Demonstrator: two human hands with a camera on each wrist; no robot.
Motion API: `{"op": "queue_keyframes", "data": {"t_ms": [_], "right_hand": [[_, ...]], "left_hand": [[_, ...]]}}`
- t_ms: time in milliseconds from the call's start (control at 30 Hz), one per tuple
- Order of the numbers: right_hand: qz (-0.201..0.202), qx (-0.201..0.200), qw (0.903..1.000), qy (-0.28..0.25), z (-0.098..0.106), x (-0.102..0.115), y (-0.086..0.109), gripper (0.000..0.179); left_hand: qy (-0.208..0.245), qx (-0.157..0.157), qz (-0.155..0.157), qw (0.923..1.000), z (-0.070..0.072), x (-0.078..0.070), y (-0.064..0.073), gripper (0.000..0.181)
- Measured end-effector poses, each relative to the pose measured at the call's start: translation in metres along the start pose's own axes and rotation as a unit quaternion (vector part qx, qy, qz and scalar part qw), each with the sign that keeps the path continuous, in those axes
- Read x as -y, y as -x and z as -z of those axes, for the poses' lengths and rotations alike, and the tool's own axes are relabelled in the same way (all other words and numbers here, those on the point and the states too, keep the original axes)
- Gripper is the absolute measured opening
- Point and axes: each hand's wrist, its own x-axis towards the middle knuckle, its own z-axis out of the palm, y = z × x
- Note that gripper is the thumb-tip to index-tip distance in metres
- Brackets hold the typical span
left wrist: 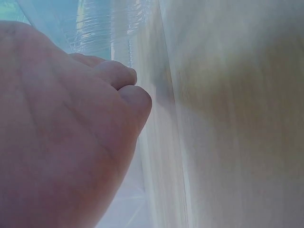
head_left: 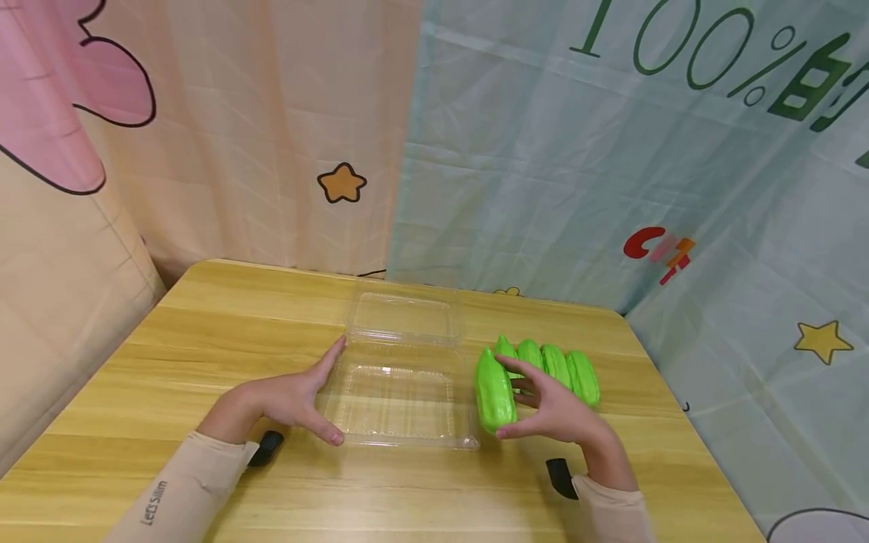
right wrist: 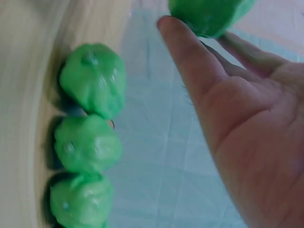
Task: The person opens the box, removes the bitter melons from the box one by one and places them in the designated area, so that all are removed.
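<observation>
In the head view my right hand (head_left: 553,407) holds a bright green, ribbed gourd (head_left: 495,392) lengthwise, thumb at its near end and fingers toward its pointed far end. It is raised beside the right edge of a clear plastic clamshell box (head_left: 394,437), which lies unfolded with its lid (head_left: 403,309) to the back. At the box's left edge is my left hand (head_left: 288,400), thumb and fingers spread along that side. The right wrist view shows the held gourd (right wrist: 209,14) at the fingertips. In the left wrist view, my left hand (left wrist: 61,128) hides part of the clear plastic.
Several more green gourds (head_left: 582,378) lie side by side in a row on the wooden table (head_left: 380,490), right of the box and partly behind my right hand. Printed curtains (head_left: 516,188) hang close along the table's back and sides.
</observation>
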Motion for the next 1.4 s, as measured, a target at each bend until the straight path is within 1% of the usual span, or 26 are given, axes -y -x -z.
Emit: {"op": "queue_keyframes", "data": {"t_ms": [200, 500, 700, 933, 1167, 1400], "right_hand": [[-0.015, 0.013, 0.9998, 0.001, 0.006, -0.003, 0.011, 0.1], [-0.032, 0.038, 0.9987, -0.01, 0.004, -0.007, 0.024, 0.09], [-0.038, 0.037, 0.9986, 0.001, 0.004, -0.008, 0.034, 0.093], [-0.038, 0.038, 0.9983, 0.02, 0.003, -0.011, 0.044, 0.094], [-0.05, 0.046, 0.9975, 0.018, 0.002, -0.017, 0.048, 0.095], [-0.05, 0.047, 0.9971, 0.032, 0.001, -0.02, 0.048, 0.094]], "left_hand": [[0.005, 0.003, 0.003, 1.0, 0.001, -0.001, 0.001, 0.148], [0.005, 0.002, 0.006, 1.0, 0.002, -0.001, 0.002, 0.148], [0.008, 0.002, -0.001, 1.0, 0.002, -0.002, 0.003, 0.149], [0.008, 0.004, 0.003, 1.0, 0.002, -0.003, 0.003, 0.149], [0.01, 0.004, -0.001, 0.9999, 0.002, -0.002, 0.004, 0.148], [0.006, 0.005, -0.002, 1.0, 0.002, -0.003, 0.003, 0.148]]}}
